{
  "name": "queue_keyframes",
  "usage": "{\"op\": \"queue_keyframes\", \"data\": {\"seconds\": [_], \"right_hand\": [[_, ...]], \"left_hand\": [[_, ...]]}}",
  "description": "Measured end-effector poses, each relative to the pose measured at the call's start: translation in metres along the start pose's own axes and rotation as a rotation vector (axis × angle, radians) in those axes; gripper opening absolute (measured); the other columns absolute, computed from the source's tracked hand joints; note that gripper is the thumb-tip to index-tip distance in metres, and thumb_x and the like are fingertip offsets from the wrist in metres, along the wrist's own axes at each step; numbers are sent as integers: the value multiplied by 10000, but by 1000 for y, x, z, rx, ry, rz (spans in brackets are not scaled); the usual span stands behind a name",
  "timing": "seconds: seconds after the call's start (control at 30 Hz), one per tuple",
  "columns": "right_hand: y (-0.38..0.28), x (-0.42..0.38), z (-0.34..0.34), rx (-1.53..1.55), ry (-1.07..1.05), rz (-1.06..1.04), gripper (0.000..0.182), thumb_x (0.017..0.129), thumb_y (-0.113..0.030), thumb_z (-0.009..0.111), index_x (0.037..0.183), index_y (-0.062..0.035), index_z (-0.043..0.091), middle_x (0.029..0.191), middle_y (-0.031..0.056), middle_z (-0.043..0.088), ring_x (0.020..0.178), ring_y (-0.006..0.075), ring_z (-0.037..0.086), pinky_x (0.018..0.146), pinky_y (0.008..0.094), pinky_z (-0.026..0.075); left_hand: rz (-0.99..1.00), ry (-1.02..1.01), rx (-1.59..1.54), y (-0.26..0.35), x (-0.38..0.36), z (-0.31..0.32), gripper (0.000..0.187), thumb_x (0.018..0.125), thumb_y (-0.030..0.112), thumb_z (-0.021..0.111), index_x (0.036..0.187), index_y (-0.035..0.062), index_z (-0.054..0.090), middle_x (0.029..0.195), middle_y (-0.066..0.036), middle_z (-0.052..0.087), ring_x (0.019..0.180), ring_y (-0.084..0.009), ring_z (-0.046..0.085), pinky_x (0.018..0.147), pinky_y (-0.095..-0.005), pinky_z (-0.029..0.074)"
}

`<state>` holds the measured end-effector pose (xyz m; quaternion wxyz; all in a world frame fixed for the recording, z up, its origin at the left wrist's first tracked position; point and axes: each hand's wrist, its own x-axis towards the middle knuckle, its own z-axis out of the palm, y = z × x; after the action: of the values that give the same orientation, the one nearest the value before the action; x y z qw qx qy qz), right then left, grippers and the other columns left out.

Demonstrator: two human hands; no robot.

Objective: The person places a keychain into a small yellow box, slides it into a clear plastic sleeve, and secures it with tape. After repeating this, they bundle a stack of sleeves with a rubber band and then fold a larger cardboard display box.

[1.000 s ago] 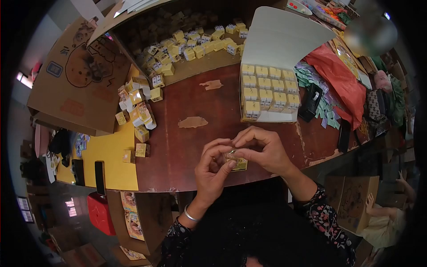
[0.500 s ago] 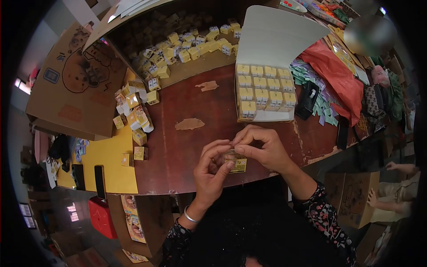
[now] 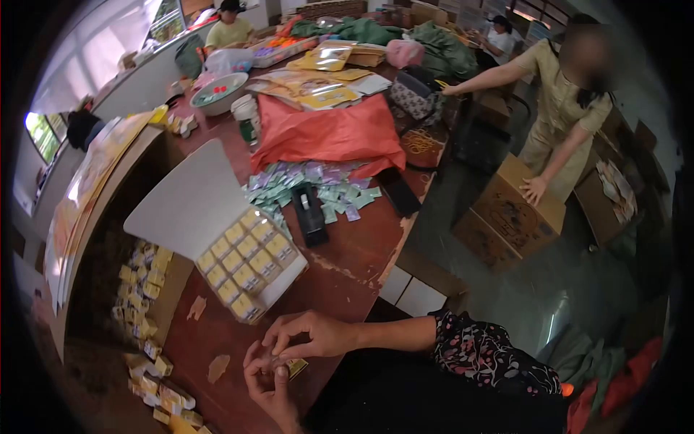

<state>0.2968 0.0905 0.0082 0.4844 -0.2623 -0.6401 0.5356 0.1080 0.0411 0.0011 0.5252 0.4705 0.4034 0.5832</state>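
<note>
My right hand (image 3: 312, 335) is closed in a pinch, its fingertips meeting those of my left hand (image 3: 271, 383). The left fingers are curled around something small and clear-looking that I cannot make out. Under the hands, partly covered by them, a small yellow box (image 3: 297, 368) rests on the red-brown table (image 3: 347, 249). Just beyond them stands an open white carton (image 3: 283, 287) with its lid folded back. Rows of small yellow-and-white boxes (image 3: 246, 249) fill most of it.
A large cardboard box (image 3: 94, 239) on the left holds many loose small boxes. Beyond the carton are a black tool (image 3: 309, 217), green and purple sachets (image 3: 336, 195), a red plastic bag (image 3: 325, 137) and a phone (image 3: 398, 192). Right, a co-worker's hand (image 3: 533, 189) touches a cardboard carton (image 3: 510, 210).
My view has swung to the right and up, bringing the far table and co-workers into sight. Both hands stay together above the small box. The co-worker's other arm now reaches to the table.
</note>
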Motion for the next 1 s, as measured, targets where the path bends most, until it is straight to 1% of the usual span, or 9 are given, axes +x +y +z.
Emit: {"op": "queue_keyframes", "data": {"seconds": [0.07,0.23,0.5,0.6,0.7,0.77,0.8,0.9,1.0], "right_hand": [[7,-5,-15,-24,70,-47,94,923,-72,728,986,-3,735,1154,118,662,1106,198,655,947,328,535],[7,-15,-29,78,137,-21,102,924,-70,726,964,24,724,1107,117,679,1066,189,667,939,317,542],[16,-31,-42,114,261,-34,108,912,-62,731,967,31,727,1111,121,676,1043,185,665,925,320,546],[14,-40,-46,110,305,-40,119,910,-118,754,959,-11,733,1151,110,677,1092,197,631,924,327,498],[10,-46,-52,47,287,-46,114,929,-115,731,980,-13,730,1160,117,672,1097,204,632,925,326,501],[-5,-47,-56,23,319,-89,131,953,-121,701,1000,0,722,1171,117,671,1128,200,622,947,325,496],[-12,-48,-66,-6,335,-91,134,959,-125,694,1004,-3,723,1160,110,674,1099,187,625,918,318,501],[-22,-57,-106,-117,508,21,144,975,-139,674,1017,-11,726,1127,89,683,1014,149,635,831,296,514],[-1,-47,-113,-232,715,119,157,990,-152,654,1030,-19,728,1094,69,693,928,111,646,744,274,528]], "left_hand": [[-59,-100,-35,0,10,8,334,928,63,716,1222,26,563,1373,-148,537,1184,-205,582,972,-296,476],[-171,-140,29,16,13,39,360,930,49,709,1254,31,553,1289,-100,568,1120,-165,577,943,-274,460],[-153,-216,139,0,21,50,362,926,25,698,1258,32,553,1218,-64,567,1050,-144,558,900,-262,442],[-130,-257,159,-9,23,51,363,925,16,694,1259,32,553,1191,-51,567,1024,-136,551,884,-258,436],[-102,-285,151,-21,25,42,365,923,6,690,1261,32,553,1165,-38,567,998,-128,544,868,-253,429],[-84,-247,141,-18,20,30,366,922,0,688,1261,32,553,1147,-29,567,980,-123,539,857,-250,425],[-68,-141,148,-6,12,36,325,901,-19,681,1208,30,585,1162,-56,612,1017,-131,578,897,-283,479],[-62,-81,117,27,0,25,335,917,-56,655,1230,29,571,1171,-54,599,1043,-121,570,879,-254,461],[-4,1,52,16,-2,-16,343,928,-51,664,1245,30,563,1175,-70,622,1069,-131,588,891,-257,474]]}}
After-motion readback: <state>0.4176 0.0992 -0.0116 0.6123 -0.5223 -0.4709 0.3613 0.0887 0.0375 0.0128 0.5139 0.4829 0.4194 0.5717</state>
